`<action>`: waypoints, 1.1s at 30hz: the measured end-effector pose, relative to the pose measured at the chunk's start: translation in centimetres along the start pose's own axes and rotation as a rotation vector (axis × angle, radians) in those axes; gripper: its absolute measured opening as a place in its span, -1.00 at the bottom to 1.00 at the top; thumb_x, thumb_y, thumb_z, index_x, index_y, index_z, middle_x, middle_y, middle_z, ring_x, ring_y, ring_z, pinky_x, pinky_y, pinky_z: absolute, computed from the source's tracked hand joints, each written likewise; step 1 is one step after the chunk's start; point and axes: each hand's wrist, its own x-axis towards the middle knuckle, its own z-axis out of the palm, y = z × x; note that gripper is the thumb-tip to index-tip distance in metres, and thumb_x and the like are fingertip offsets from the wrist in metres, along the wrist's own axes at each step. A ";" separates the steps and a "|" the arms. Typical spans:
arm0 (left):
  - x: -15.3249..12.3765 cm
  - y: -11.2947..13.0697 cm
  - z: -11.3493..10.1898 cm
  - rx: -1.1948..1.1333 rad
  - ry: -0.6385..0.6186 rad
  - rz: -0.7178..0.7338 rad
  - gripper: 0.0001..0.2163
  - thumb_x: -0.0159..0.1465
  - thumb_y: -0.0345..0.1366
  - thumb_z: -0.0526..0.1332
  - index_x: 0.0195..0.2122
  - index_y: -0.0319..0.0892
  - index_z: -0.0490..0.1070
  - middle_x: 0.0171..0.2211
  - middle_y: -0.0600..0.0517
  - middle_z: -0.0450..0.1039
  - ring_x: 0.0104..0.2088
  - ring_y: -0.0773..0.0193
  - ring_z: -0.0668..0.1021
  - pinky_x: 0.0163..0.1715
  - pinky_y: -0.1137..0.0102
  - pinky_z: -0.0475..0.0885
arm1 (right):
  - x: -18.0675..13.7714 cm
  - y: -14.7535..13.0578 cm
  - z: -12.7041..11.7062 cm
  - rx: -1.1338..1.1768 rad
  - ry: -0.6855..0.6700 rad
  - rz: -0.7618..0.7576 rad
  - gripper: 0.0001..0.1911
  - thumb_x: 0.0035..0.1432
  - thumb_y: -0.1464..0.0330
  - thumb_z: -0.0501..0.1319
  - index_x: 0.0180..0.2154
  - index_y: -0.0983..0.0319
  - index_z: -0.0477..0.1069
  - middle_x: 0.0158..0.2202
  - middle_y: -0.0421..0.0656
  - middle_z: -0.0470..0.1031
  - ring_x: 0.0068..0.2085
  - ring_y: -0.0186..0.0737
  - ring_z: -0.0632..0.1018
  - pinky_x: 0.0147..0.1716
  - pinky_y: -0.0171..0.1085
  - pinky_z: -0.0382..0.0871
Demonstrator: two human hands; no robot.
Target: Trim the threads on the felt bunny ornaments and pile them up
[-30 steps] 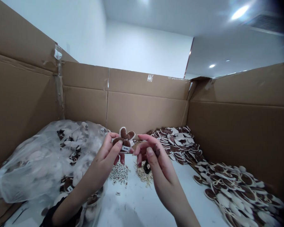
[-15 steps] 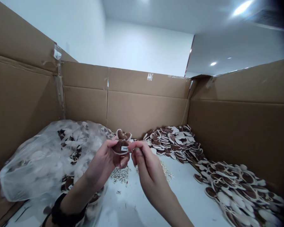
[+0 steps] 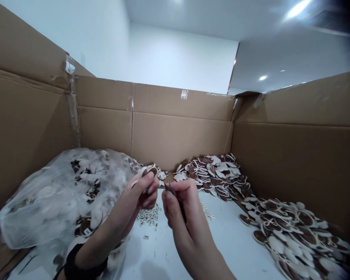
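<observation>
My left hand (image 3: 140, 192) is closed around a small brown fabric piece with a pale edge (image 3: 153, 171), partly hidden by the thumb and fingers. My right hand (image 3: 185, 208) grips dark tweezers (image 3: 169, 187) between thumb and index finger, their two pointed tips showing apart from each other. A short gap separates the tweezers from the fabric piece. Below the hands, a scatter of tiny pale labels (image 3: 149, 214) lies on the white tabletop (image 3: 163, 249), with a single label (image 3: 146, 237) nearer to me. Small cream bows (image 3: 208, 213) lie just beyond my right hand.
A clear plastic bag (image 3: 49, 194) full of brown and white pieces bulges at the left. Heaps of brown-and-white pieces (image 3: 216, 171) lie at the back right, and another pile (image 3: 294, 233) at the near right. Cardboard walls (image 3: 177, 132) enclose the tabletop.
The fabric piece has been turned over in my left hand, so its lettered label no longer faces me. My right hand has drawn slightly away, and the tweezer tips now show.
</observation>
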 end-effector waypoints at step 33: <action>-0.2 -2.7 0.8 0.123 0.323 0.155 -0.62 0.20 0.08 0.21 -0.16 -0.11 0.42 -0.23 0.05 0.50 -0.22 0.27 0.48 -0.35 0.49 0.34 | 0.7 1.3 0.1 -0.439 -0.170 0.016 -0.70 0.20 0.54 -0.10 -0.05 0.15 0.08 -0.32 -0.15 0.45 -0.45 -0.17 0.45 -0.51 -0.28 0.15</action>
